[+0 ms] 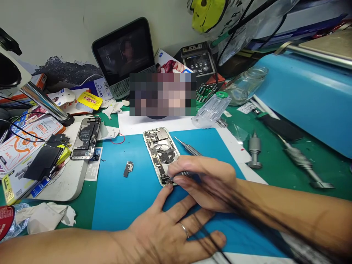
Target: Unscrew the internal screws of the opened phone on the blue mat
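Note:
An opened phone (162,146) lies on the blue mat, its inner parts showing. My right hand (209,179) is closed around a slim grey metal tool (186,173) at the phone's lower end; the tool's tip is hidden. Spread flat, my left hand (167,227) wears a ring and touches the phone's bottom edge with one fingertip. Beyond my right hand rests a small screwdriver (191,149), pointing at the phone. Left of the phone sits a small dark and silver phone part (128,169). Blurred dark strands cross in front of my right forearm.
A second opened phone (86,139) lies on a white stand at left, near stacked boxes (27,141). Metal screwdrivers (298,159) and a clear container (211,110) are at right. Behind stand a screen device (125,55) and a glass jar (247,86).

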Available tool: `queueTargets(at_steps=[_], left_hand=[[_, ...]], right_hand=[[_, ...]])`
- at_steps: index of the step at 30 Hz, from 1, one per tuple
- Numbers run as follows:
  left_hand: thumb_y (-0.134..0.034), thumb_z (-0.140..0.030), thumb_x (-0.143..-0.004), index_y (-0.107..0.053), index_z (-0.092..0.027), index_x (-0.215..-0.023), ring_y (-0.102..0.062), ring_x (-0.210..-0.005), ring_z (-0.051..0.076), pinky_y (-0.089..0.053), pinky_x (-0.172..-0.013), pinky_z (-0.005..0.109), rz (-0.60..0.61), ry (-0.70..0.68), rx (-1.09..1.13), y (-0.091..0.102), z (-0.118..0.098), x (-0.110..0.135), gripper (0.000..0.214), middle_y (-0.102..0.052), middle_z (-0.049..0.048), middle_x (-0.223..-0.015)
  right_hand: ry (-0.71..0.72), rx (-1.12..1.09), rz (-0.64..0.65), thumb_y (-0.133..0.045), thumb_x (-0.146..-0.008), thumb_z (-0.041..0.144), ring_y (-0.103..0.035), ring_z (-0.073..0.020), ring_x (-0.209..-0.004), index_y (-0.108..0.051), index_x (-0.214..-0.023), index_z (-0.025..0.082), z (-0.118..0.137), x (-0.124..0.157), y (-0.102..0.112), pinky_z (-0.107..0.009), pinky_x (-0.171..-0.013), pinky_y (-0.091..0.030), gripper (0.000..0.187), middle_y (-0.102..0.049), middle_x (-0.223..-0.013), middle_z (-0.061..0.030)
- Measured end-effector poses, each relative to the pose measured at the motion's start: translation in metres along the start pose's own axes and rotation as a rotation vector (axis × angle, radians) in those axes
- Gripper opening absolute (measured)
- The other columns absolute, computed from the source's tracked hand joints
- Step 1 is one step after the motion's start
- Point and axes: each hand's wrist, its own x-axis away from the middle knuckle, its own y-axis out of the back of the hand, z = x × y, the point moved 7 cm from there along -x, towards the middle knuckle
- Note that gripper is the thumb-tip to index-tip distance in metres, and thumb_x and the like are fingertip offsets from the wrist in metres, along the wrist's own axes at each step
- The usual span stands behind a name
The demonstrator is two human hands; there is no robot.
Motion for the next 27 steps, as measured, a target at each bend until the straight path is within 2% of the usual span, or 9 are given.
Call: queueTargets(at_steps=[7,11,17,19,23,27], left_hand=[[-0.043,-0.038,-0.095,-0.045,-0.028,-0.139,-0.031,-0.136,0.03,-0.034,-0.105,0.058,0.025,0.018,0.026,0.0011,0.0002,-0.0018,0.045,-0.039,0.0063,-0.149],[-0.046,-0.039,-0.094,-0.044,-0.028,-0.14,-0.029,-0.137,0.03,-0.03,-0.107,0.059,0.03,0.03,0.035,-0.0008,-0.0002,-0.0021,0.047,-0.039,0.0068,-0.149],[-0.045,-0.039,-0.094,-0.044,-0.028,-0.14,-0.03,-0.136,0.03,-0.033,-0.105,0.059,0.027,0.02,0.021,-0.0005,-0.0004,-0.0016,0.047,-0.038,0.0066,-0.15],[-0.045,-0.039,-0.094,-0.044,-0.028,-0.14,-0.03,-0.136,0.03,-0.033,-0.105,0.058,0.022,0.023,0.019,-0.0002,-0.0005,-0.0018,0.047,-0.038,0.0066,-0.151],[-0.045,-0.038,-0.094,-0.046,-0.028,-0.139,-0.03,-0.137,0.03,-0.031,-0.106,0.057,0.013,0.03,0.021,-0.0004,-0.0008,-0.002,0.045,-0.039,0.0061,-0.15],[-0.047,-0.038,-0.094,-0.045,-0.028,-0.139,-0.029,-0.138,0.031,-0.031,-0.107,0.058,0.024,0.026,0.018,-0.0012,-0.0007,-0.0018,0.046,-0.037,0.0064,-0.151]], right_hand=[[-0.083,-0.058,0.001,-0.054,-0.089,0.009,-0.064,-0.0142,-0.071,-0.04,-0.136,0.028,-0.0071,0.0059,0.0,-0.029,-0.061,-0.06,0.053,-0.065,-0.087,-0.0018],[-0.079,-0.074,0.041,-0.053,-0.089,0.008,-0.062,-0.0144,-0.069,-0.038,-0.139,0.028,-0.0076,0.0063,-0.0013,-0.028,-0.059,-0.06,0.057,-0.063,-0.084,-0.0015],[-0.055,-0.07,0.043,-0.054,-0.086,0.002,-0.062,-0.0145,-0.071,-0.038,-0.14,0.026,-0.0046,0.0035,-0.0023,-0.029,-0.059,-0.06,0.061,-0.063,-0.089,-0.0032],[-0.05,-0.06,0.061,-0.053,-0.087,0.004,-0.061,-0.0149,-0.067,-0.038,-0.138,0.026,-0.0031,0.0025,-0.003,-0.029,-0.057,-0.059,0.058,-0.062,-0.084,-0.002],[-0.138,-0.005,0.091,-0.053,-0.089,0.009,-0.061,-0.0156,-0.065,-0.044,-0.128,0.028,-0.0061,0.0024,-0.0035,-0.029,-0.058,-0.06,0.044,-0.064,-0.083,-0.0013],[-0.091,-0.022,0.062,-0.053,-0.088,0.008,-0.062,-0.0151,-0.066,-0.043,-0.131,0.028,-0.0052,0.0039,-0.0025,-0.029,-0.059,-0.06,0.049,-0.066,-0.088,-0.002]])
